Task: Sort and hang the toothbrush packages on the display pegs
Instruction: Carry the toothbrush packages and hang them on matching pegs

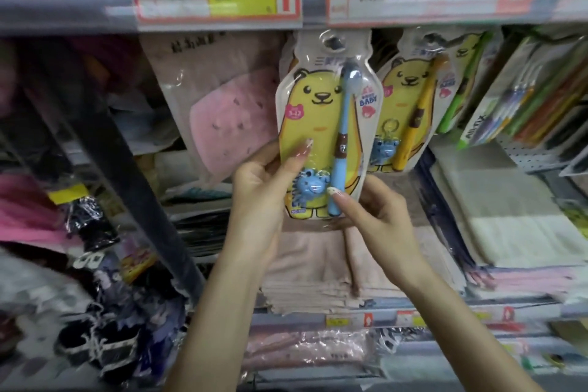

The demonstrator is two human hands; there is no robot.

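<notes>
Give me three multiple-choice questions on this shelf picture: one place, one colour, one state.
1. Where is the bear-printed plastic package with the yellow toothbrush, relative to the held bear-printed package? A. left B. right C. below
2. The toothbrush in the held package is: A. green B. red C. blue
3. The held package is: A. gripped by left hand and right hand B. gripped by one hand C. lying flat
Answers: B, it hangs to the right; C, handle and head are blue; A, a hand grips each lower side.
</notes>
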